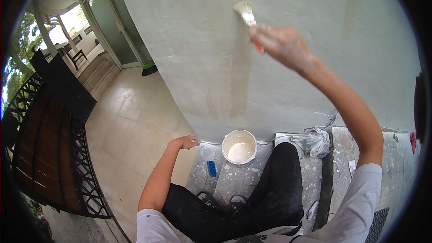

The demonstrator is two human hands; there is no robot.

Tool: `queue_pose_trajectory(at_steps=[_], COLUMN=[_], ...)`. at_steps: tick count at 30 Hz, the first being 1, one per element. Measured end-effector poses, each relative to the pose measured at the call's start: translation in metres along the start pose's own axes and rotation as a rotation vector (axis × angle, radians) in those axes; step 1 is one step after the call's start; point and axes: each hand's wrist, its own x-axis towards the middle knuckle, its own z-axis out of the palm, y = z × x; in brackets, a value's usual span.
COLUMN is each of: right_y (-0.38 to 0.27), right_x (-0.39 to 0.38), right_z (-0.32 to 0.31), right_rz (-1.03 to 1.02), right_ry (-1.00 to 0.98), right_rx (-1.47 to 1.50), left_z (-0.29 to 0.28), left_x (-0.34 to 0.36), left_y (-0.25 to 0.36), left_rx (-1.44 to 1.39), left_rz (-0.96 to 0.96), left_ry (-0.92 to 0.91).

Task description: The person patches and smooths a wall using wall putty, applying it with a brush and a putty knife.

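Right hand (pixel 283 47) grips brush (pixel 246 14) amid open wall (pixel 189 54); left hand (pixel 184 142), grip unclear, near edge (pixel 186 116).

Right hand (pixel 284 47) is raised, clenched; left hand (pixel 183 142) is low, curled.

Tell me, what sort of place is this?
Probably the outside of a home, perhaps an entrance yard or porch: a brown-panelled gate stands at left, a glass door has steps beside it, and green foliage shows at the left edge.
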Motion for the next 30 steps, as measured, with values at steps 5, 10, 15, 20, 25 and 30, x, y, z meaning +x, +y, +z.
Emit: queue_pose_trajectory(at_steps=[5,10,15,20,25,30], right_y=[-0.054,-0.016,0.022,-0.036,-0.18,-0.265], right_x=[-0.042,0.022,0.061,-0.038,-0.147,-0.217], right_z=[0.03,0.004,-0.031,0.044,0.076,0.105], right_rz=[-0.255,0.055,0.138,0.075,0.288,0.704], right_ry=[-0.263,-0.244,0.187,0.014,-0.483,-0.757], right_rx=[0.118,0.298,-0.067,0.072,0.687,0.949], left_z=[0.006,0.01,-0.001,-0.003,-0.001,0.0], left_x=[-0.011,-0.009,-0.013,-0.016,-0.017,-0.014], left_y=[0.003,-0.008,0.004,0.0,-0.001,0.003], left_rx=[-0.017,0.001,-0.027,-0.015,-0.002,0.006], left_rz=[0.008,-0.017,-0.066,-0.007,-0.051,-0.066], left_ry=[0.034,0.006,0.015,0.071,0.051,0.035])
